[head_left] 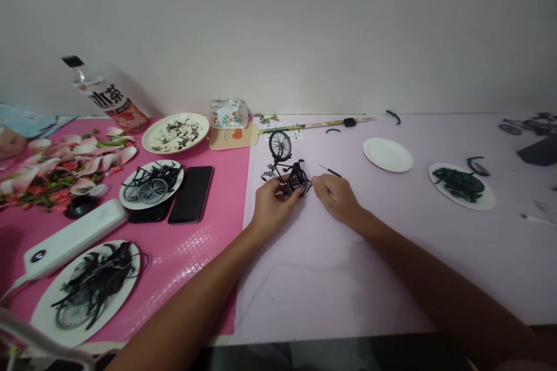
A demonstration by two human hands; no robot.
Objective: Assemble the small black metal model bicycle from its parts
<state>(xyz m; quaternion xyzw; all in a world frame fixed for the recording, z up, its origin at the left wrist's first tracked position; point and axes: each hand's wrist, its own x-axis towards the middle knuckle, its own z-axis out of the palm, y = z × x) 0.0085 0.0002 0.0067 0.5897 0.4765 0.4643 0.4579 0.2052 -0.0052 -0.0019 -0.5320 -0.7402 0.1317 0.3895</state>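
A small black model bicycle [279,146] is held over the pale purple table cover, one spoked wheel pointing toward the wall. My left hand [274,206] grips it, with thumb and fingers closed around its near wheel and frame. Close on the other side, my right hand [333,194] is curled, its fingertips pinched at the bicycle's right edge. What that pinch holds, if anything, is too small to make out. Just beyond the right hand lies a thin screwdriver [331,170] with a black handle.
Plates of black bicycle parts [69,324] stand on the pink cover at left, near a phone [190,194], a white handheld device [78,237] and a drink bottle [111,101]. An empty white plate [387,154] and a plate of dark parts [487,200] are at right.
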